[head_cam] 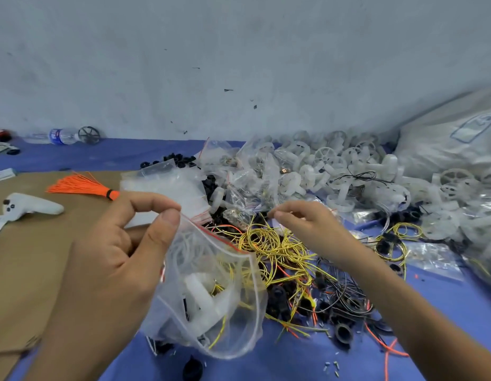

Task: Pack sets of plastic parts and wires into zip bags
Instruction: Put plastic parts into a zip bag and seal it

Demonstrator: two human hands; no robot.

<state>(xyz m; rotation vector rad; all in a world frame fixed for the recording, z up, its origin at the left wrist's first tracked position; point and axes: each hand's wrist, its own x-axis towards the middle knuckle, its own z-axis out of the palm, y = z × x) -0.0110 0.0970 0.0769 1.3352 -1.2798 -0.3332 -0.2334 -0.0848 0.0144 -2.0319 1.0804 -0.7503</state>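
Pinching crinkly clear zip bag (211, 284) rim: left hand (115, 257) fingers; right hand (307, 226) fingers above coiled yellow wires (266, 243), grip unclear.

- You face a pale grey wall (239, 50), evenly lit and flecked with small dark marks.
- A blue cover (129, 155) runs across the work surface up to it.
- A brown cardboard sheet (32, 257) lies on your left.
- A water bottle (60, 136) lies on its side by the wall.

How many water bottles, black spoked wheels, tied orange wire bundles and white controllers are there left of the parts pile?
Water bottle: 1
Black spoked wheel: 1
Tied orange wire bundle: 1
White controller: 1
Total: 4
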